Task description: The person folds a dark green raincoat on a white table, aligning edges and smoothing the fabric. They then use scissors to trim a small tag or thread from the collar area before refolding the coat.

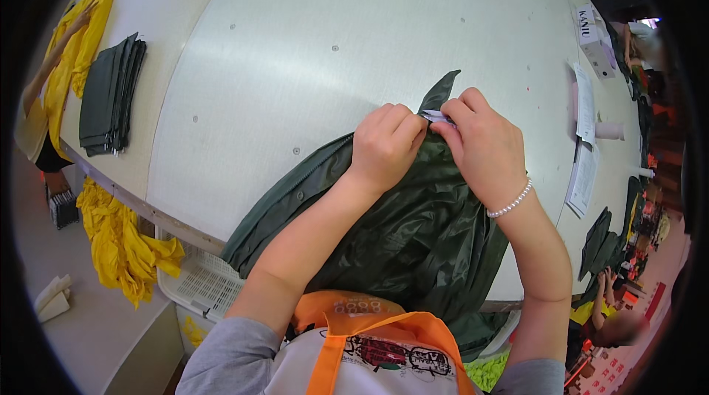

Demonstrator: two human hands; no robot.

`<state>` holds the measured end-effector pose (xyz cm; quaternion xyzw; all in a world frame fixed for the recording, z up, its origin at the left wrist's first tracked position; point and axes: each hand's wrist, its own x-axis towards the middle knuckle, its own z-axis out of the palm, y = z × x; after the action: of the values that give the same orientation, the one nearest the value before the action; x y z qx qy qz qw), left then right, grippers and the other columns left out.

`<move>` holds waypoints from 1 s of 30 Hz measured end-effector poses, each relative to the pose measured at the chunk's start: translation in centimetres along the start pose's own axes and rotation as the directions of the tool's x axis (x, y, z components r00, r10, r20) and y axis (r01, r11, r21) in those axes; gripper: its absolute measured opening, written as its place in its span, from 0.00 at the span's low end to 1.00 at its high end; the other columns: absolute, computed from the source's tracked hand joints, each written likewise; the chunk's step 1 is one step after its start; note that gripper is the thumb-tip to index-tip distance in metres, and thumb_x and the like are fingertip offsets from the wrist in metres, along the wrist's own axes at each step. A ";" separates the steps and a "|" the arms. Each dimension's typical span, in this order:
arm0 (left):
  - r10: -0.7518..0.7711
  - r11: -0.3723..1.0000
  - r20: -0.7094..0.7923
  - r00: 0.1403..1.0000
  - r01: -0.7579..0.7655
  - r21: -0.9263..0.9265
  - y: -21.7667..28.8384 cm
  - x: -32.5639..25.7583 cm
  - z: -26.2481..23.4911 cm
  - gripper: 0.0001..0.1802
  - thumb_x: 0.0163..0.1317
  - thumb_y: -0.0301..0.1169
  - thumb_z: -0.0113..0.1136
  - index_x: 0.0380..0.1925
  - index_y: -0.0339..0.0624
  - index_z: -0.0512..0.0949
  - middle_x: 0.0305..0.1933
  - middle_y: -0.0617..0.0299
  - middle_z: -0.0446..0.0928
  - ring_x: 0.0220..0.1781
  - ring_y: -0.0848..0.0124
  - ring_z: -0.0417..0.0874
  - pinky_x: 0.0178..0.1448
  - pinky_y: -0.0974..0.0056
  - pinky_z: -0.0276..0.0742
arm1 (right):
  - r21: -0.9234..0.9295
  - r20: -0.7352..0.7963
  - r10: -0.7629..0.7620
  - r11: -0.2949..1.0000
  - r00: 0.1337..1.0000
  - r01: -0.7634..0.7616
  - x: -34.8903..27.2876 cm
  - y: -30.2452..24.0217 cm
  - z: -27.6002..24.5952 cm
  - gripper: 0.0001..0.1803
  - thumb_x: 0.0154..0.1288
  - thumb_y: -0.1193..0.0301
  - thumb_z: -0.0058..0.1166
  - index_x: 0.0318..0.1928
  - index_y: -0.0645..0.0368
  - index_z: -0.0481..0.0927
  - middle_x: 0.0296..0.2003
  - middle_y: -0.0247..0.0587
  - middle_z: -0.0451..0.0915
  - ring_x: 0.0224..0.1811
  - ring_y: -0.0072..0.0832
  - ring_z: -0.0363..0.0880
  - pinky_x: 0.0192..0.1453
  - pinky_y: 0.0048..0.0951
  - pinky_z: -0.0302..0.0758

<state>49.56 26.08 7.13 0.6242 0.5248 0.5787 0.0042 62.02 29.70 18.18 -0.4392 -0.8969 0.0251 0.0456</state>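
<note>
A dark green shiny jacket [391,240] lies over the table's near edge toward me, with a zip along its left edge. Its pointed tip [443,91] sticks up past my fingers. My left hand [388,142] is closed, pinching the green cloth at its upper end. Close beside it, my right hand [484,136] pinches a small pale purple-white piece [434,115] against the cloth. Whether that piece is a label or a small tool I cannot tell, as the fingers cover part of it. A pearl bracelet [509,199] circles my right wrist.
A stack of dark green pieces [114,92] lies at the far left, near another person's arm on yellow cloth [92,33]. Yellow cloth [125,240] hangs above a white basket [199,277]. To the right are paper sheets [583,166], a thread cone [610,131] and a white box [595,40].
</note>
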 end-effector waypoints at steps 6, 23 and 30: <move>0.016 1.000 0.030 0.999 -0.016 0.014 0.3 -0.3 -0.1 0.13 0.37 0.17 0.67 0.22 0.41 0.74 0.22 0.62 0.70 0.24 0.63 0.74 0.27 0.62 0.69 | -0.099 0.033 -0.055 0.993 0.998 0.058 0.2 -0.3 -0.4 0.10 0.57 0.66 0.61 0.30 0.56 0.74 0.29 0.37 0.71 0.27 0.32 0.77 0.27 0.32 0.74; 0.069 0.998 0.018 0.997 -0.069 -0.010 0.2 -0.6 -0.1 0.13 0.39 0.17 0.67 0.22 0.42 0.74 0.22 0.62 0.70 0.23 0.63 0.72 0.27 0.63 0.67 | 0.536 -0.019 0.278 0.814 0.960 -0.225 2.2 4.5 0.9 0.14 0.57 0.66 0.64 0.37 0.65 0.80 0.26 0.37 0.74 0.27 0.25 0.72 0.34 0.27 0.71; 0.043 0.999 0.039 0.998 -0.043 0.004 0.4 -0.8 0.0 0.13 0.37 0.17 0.68 0.22 0.42 0.74 0.22 0.62 0.71 0.24 0.63 0.73 0.27 0.63 0.68 | 0.603 0.180 0.088 0.777 0.980 -0.181 1.3 2.7 1.6 0.06 0.51 0.76 0.62 0.31 0.62 0.80 0.26 0.44 0.75 0.27 0.37 0.73 0.33 0.31 0.71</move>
<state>49.97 25.42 6.80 0.6464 0.5125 0.5653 0.0005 63.19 32.31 16.47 -0.4602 -0.8067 0.3506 0.1205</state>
